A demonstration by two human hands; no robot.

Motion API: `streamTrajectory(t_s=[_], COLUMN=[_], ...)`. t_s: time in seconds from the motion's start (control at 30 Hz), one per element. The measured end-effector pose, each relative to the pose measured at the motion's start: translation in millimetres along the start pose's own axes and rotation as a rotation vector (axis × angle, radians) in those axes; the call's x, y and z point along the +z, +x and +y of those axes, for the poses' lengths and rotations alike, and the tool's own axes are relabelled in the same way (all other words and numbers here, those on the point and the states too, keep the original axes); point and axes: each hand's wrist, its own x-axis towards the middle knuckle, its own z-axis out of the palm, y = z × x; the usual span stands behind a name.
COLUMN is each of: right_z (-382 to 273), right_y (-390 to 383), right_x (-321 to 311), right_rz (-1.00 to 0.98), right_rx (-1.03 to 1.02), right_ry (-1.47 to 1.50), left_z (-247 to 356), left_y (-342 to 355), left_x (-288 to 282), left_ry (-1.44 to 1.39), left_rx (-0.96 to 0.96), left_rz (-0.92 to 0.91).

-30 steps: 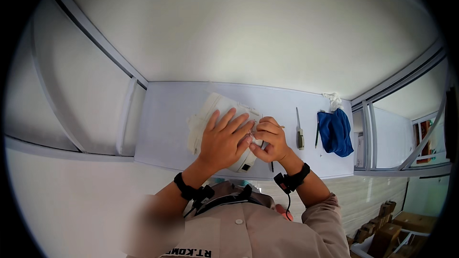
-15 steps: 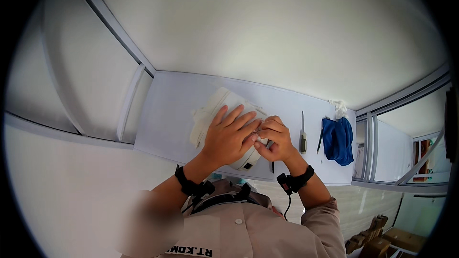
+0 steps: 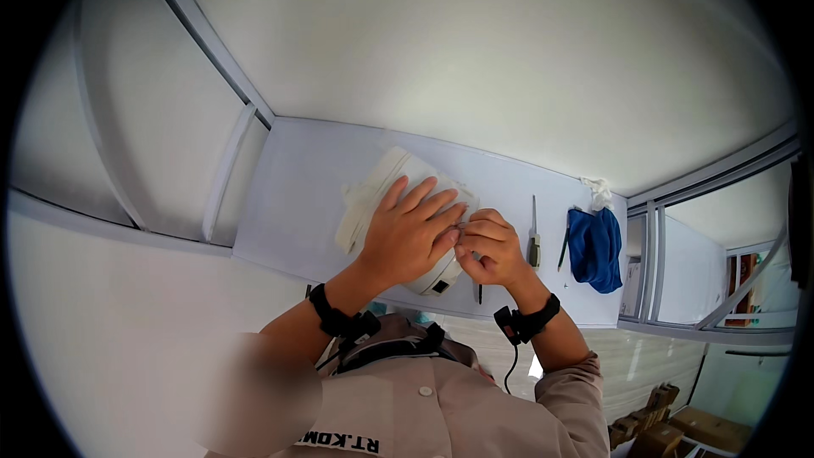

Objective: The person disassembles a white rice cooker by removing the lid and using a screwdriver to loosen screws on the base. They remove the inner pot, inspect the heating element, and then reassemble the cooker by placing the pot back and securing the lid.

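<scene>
The left hand [image 3: 403,242], fingers wide, lies over the white machine [image 3: 369,203] on the table [image 3: 292,195], probably to steady it; the right hand [image 3: 492,250] has fingers narrow, holding what I cannot tell

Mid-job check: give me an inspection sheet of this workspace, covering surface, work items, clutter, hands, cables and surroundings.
Surface: pale table; no spill seen.
Work items: white housing under the hands; its middle is covered.
Clutter: to its right, a screwdriver, a thin dark tool, a blue cloth and a crumpled white item.
Left hand: laid on the housing, fingers spread.
Right hand: fingers bent at the housing's right side, close to the left hand; anything between the fingertips is too small to tell.
Cables: thin black cable hanging from the right wrist band.
Surroundings: pale wall behind; cardboard boxes at lower right.
</scene>
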Motion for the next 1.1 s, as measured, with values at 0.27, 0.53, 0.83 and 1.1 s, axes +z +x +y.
streamTrajectory(t_s=[0.27, 0.53, 0.83, 1.1], right_z=[3.4, 35.7, 55.9, 34.9], right_y=[1.8, -59.0, -133.0, -116.7], right_x=[-1.9, -39.3, -46.3, -75.7], right_rz=[-0.074, 0.180, -0.405, -0.019], right_rx=[0.030, 0.619, 1.447, 1.114], right_ry=[0.033, -0.623, -0.947, -0.801], left_z=[-0.9, 0.4, 2.8, 2.6], left_y=[3.2, 6.1, 13.7, 15.4], left_x=[0.2, -2.3, -9.0, -16.4], left_ry=[0.008, -0.004, -0.056, -0.050], left_rx=[0.003, -0.022, -0.045, -0.031], left_rz=[-0.027, -0.012, -0.087, -0.186])
